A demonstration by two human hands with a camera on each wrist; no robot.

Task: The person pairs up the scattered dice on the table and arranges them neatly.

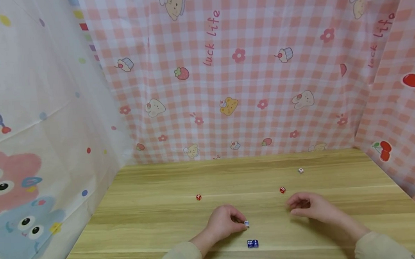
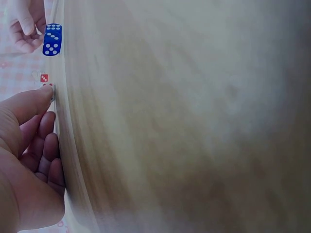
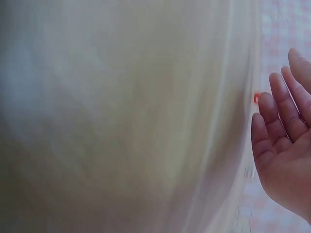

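Note:
My left hand (image 1: 226,223) pinches a small white die (image 1: 247,223) between thumb and fingertips, low over the table. In the left wrist view the thumb (image 2: 36,104) covers most of that die. Just in front of the person, two blue dice (image 1: 253,243) with white dots sit side by side, touching. To the right, my right hand (image 1: 313,208) hovers above the wood with relaxed, slightly bent fingers and holds nothing. A red die (image 1: 282,190) lies just beyond its fingertips; the right wrist view shows a red die (image 3: 256,98) behind the fingers.
Another red die (image 1: 198,197) lies beyond the left hand, and a second white die (image 1: 301,171) is farther back on the right. The wooden table (image 1: 154,183) ends at a pink checked cloth (image 1: 240,81); printed cloths also hang at both sides.

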